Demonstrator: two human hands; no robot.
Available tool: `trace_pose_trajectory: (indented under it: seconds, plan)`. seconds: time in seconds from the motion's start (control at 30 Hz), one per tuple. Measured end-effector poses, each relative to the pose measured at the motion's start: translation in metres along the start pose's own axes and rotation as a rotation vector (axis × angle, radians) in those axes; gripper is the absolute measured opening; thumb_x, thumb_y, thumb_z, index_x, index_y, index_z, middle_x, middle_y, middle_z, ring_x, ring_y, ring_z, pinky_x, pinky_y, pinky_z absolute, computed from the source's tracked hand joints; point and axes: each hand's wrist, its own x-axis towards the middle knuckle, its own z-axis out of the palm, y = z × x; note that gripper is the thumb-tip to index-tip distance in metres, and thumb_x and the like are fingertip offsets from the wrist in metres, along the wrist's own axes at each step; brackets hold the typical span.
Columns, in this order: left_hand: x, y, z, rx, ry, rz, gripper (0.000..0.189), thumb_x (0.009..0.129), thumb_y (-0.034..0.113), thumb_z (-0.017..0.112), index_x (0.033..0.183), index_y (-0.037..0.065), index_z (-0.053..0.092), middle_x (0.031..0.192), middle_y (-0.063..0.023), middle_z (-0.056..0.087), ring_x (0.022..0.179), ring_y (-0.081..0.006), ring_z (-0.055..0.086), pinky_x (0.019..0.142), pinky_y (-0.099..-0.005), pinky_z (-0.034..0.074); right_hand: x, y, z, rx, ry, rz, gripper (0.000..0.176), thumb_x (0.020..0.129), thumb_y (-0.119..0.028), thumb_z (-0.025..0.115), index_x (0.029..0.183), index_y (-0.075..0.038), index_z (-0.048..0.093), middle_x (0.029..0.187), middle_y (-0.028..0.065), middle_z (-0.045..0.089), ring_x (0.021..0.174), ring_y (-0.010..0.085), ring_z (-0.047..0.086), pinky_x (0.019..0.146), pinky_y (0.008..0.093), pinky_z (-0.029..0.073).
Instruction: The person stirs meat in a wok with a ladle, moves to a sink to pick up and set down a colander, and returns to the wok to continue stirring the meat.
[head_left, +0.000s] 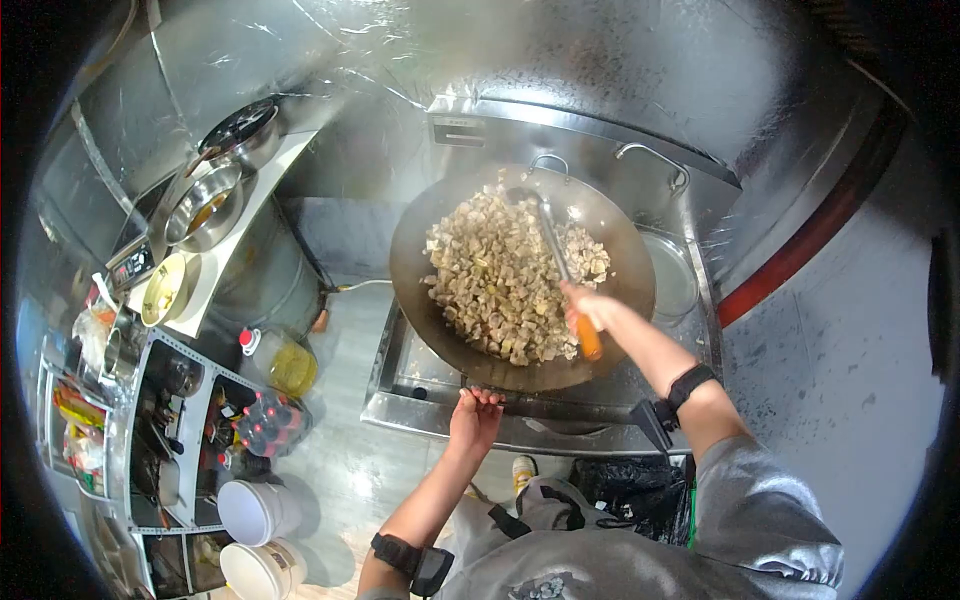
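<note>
A large wok (420,270) on the stove is filled with small browned, diced pieces of food (495,275), probably meat, and light steam hangs over it. My right hand (588,305) is closed round the orange handle of a long metal ladle (553,235). The ladle's dark head lies at the far side of the food, partly buried in it. At the wok's near edge, just above the stove front, my left hand (478,412) has its fingers curled against the wok. What exactly those fingers grip there is mostly hidden.
A faucet (655,150) and a round basin lid (668,275) are right of the wok. Left stands a counter with metal bowls (205,208), a yellow bowl (163,290) and a scale. Below are an oil jug (290,365), bottles and white buckets (255,510). A black-lined bin (635,490) stands by my legs.
</note>
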Motion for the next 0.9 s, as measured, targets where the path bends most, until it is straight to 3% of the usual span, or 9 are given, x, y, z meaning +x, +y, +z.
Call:
trace_pose_trajectory:
  seconds: [0.07, 0.17, 0.27, 0.33, 0.43, 0.57, 0.67, 0.73, 0.9]
  plan:
    - [0.000, 0.001, 0.001, 0.005, 0.017, -0.012, 0.031, 0.090, 0.037, 0.033, 0.075, 0.013, 0.044, 0.068, 0.0019, 0.045, 0.073, -0.0165, 0.050, 0.069, -0.0305, 0.043, -0.028, 0.016, 0.023, -0.218, -0.004, -0.041, 0.035, 0.089, -0.040, 0.036, 0.081, -0.006, 0.037, 0.046, 0.0051, 0.041, 0.034, 0.0166, 0.041, 0.034, 0.0369, 0.040]
    - [0.000, -0.001, 0.001, -0.034, -0.010, 0.003, 0.031, 0.090, 0.037, 0.034, 0.074, 0.013, 0.044, 0.067, 0.0019, 0.045, 0.072, -0.0163, 0.050, 0.069, -0.0301, 0.043, -0.071, 0.038, 0.022, -0.176, -0.012, 0.050, 0.036, 0.087, -0.037, 0.042, 0.071, -0.005, 0.038, 0.046, 0.0072, 0.041, 0.035, 0.0184, 0.042, 0.033, 0.0389, 0.039]
    - [0.005, -0.003, -0.009, -0.021, -0.064, 0.009, 0.031, 0.089, 0.040, 0.034, 0.075, 0.014, 0.045, 0.068, 0.0026, 0.045, 0.073, -0.0153, 0.051, 0.068, -0.0317, 0.043, -0.143, 0.060, 0.004, -0.232, -0.016, 0.041, 0.030, 0.084, -0.026, 0.050, 0.069, -0.006, 0.033, 0.046, 0.0039, 0.035, 0.034, 0.0154, 0.037, 0.029, 0.0318, 0.031]
    - [0.002, 0.000, -0.003, -0.025, -0.040, -0.004, 0.031, 0.089, 0.038, 0.035, 0.075, 0.013, 0.044, 0.067, 0.0022, 0.045, 0.073, -0.0160, 0.051, 0.069, -0.0309, 0.043, -0.176, 0.068, -0.021, -0.265, 0.006, 0.000, 0.022, 0.084, -0.022, 0.051, 0.076, -0.006, 0.037, 0.049, 0.0012, 0.037, 0.035, 0.0118, 0.037, 0.031, 0.0296, 0.033]
    - [-0.001, 0.003, -0.001, -0.027, -0.011, -0.026, 0.030, 0.089, 0.037, 0.035, 0.075, 0.013, 0.044, 0.068, 0.0016, 0.047, 0.074, -0.0167, 0.051, 0.069, -0.0300, 0.042, -0.239, 0.062, -0.038, -0.452, 0.087, -0.114, 0.027, 0.084, -0.026, 0.053, 0.072, -0.006, 0.040, 0.049, -0.0008, 0.040, 0.034, 0.0080, 0.039, 0.029, 0.0236, 0.031]
    - [0.001, 0.005, -0.005, 0.001, -0.029, -0.043, 0.029, 0.090, 0.036, 0.035, 0.075, 0.013, 0.045, 0.071, 0.0012, 0.049, 0.075, -0.0167, 0.051, 0.069, -0.0303, 0.042, -0.314, 0.068, -0.044, -0.615, 0.147, -0.137, 0.031, 0.086, -0.029, 0.050, 0.069, -0.004, 0.042, 0.048, -0.0008, 0.042, 0.035, 0.0082, 0.042, 0.031, 0.0239, 0.034]
    - [0.001, 0.006, -0.005, 0.000, 0.003, -0.052, 0.029, 0.090, 0.036, 0.035, 0.075, 0.013, 0.045, 0.072, 0.0010, 0.049, 0.075, -0.0167, 0.051, 0.071, -0.0309, 0.041, -0.362, 0.060, -0.035, -0.679, 0.180, -0.050, 0.032, 0.087, -0.031, 0.048, 0.070, -0.004, 0.044, 0.048, -0.0008, 0.043, 0.036, 0.0080, 0.043, 0.032, 0.0236, 0.036]
    - [0.000, 0.007, -0.003, 0.003, 0.011, -0.056, 0.029, 0.090, 0.035, 0.034, 0.075, 0.013, 0.044, 0.072, 0.0008, 0.049, 0.075, -0.0165, 0.051, 0.072, -0.0312, 0.041, -0.381, 0.057, -0.031, -0.592, 0.182, 0.201, 0.032, 0.087, -0.031, 0.047, 0.071, -0.003, 0.044, 0.048, -0.0010, 0.043, 0.037, 0.0080, 0.044, 0.034, 0.0235, 0.037]
    - [0.000, 0.006, 0.001, -0.009, 0.042, -0.067, 0.028, 0.091, 0.033, 0.033, 0.075, 0.013, 0.044, 0.072, 0.0003, 0.048, 0.074, -0.0162, 0.049, 0.075, -0.0323, 0.039, -0.370, 0.053, -0.015, -0.765, 0.075, 0.301, 0.037, 0.088, -0.034, 0.044, 0.069, -0.002, 0.044, 0.050, 0.0001, 0.045, 0.036, 0.0104, 0.045, 0.036, 0.0252, 0.039]
